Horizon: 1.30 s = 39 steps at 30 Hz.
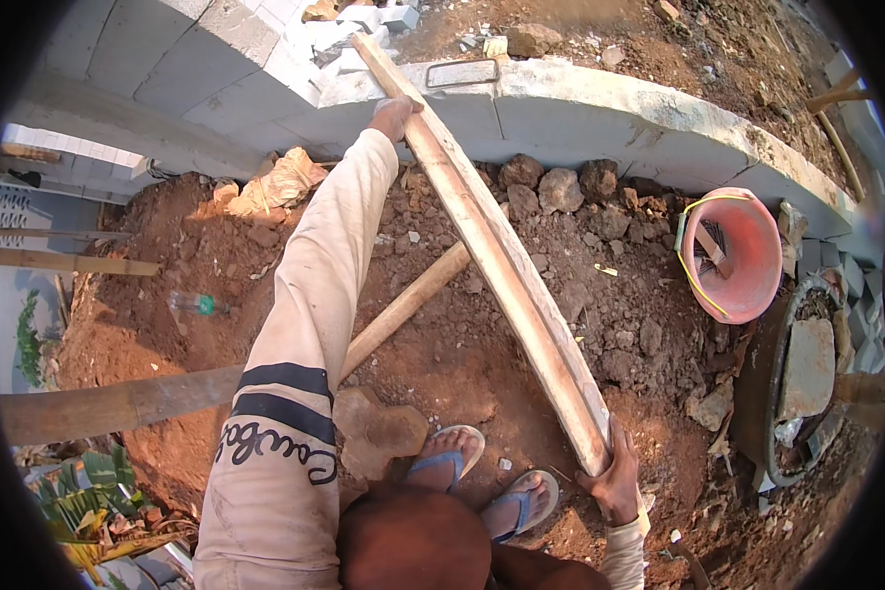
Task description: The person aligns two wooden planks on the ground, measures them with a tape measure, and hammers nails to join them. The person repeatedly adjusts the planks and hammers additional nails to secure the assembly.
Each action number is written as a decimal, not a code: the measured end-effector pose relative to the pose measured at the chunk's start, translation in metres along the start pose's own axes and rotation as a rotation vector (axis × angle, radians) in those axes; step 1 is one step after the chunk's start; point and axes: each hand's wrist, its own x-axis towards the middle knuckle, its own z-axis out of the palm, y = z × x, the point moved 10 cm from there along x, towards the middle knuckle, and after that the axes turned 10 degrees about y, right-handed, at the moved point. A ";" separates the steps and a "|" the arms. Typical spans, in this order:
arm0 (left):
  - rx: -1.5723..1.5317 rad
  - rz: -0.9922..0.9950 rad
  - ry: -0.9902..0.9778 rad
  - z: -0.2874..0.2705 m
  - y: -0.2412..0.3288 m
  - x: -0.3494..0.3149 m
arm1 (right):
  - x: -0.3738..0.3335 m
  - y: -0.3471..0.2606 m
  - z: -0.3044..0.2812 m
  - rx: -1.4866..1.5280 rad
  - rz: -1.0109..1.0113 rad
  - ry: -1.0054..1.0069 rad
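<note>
Head cam, only view, & we're looking straight down at reddish dirt. Center stage: the beam [492, 251], a long grooved wood length, slanting from approx 11 o'clock to between 4 & 5, both our hands on it. Our L hand [391, 118], btwn 11 & 12, grips the beam's L edge near the far end; fingertips curl onto the wood, but most fingers are hidden, so we can't tell if they're spread or together. Our R hand [615, 482], btwn 4 & 5, has the near end: thumb on one side, fingers fairly close together along the other, pinching the beam btwn them.

Far end shows over the white wall [619, 116], which curves from 11 round to 2; can't tell if they touch. A round pole [403, 310] runs under the beam's line toward 8. Rocks [560, 190] sit at abt 1, by the wall's foot. Near 3, a pinkish-red bucket [760, 275], yellow handle, wood bits inside; just past it, approx 3:30, a dark tub [757, 393] w/ a slab [808, 369] in it. At 9, a clear bottle [202, 305] w/ green label lies in the dirt; at 10, crumpled tan wrap [275, 184]. And btwn 5 & 6, our sandals [526, 503], blue straps, on the ground.
</note>
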 end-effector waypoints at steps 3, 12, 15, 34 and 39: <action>-0.006 0.012 -0.034 0.001 0.001 -0.004 | 0.000 -0.009 -0.001 -0.014 -0.075 0.022; -0.080 0.012 0.014 0.002 0.005 -0.015 | 0.002 -0.020 -0.008 0.008 -0.027 0.029; -0.081 0.008 0.012 0.003 0.004 -0.013 | 0.003 -0.020 -0.009 0.051 -0.014 0.032; -0.641 -0.327 -0.444 0.024 -0.164 -0.335 | -0.021 -0.057 0.000 0.398 0.025 -0.175; -0.926 -0.345 -0.654 0.073 -0.161 -0.366 | -0.024 -0.037 0.015 0.436 0.105 -0.260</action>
